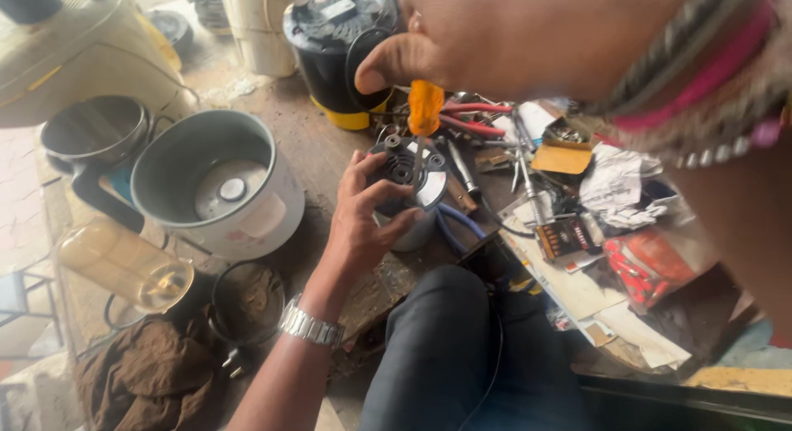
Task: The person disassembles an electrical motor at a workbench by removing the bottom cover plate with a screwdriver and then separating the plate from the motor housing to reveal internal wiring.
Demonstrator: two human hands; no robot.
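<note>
Our left hand (363, 221) wraps its fingers around the small grey motor (410, 183), holding it upright against the workbench, its black slotted top facing up at us. Our right hand (511, 35), close to the camera above the motor, pinches the orange-handled screwdriver (425, 108), whose long axis runs straight down into the motor's top. Left of the motor, just beside it, sits the white cooker pot (223, 183); right of the motor lie red pliers (474, 122) and crowded clutter, leaving little free room there.
</note>
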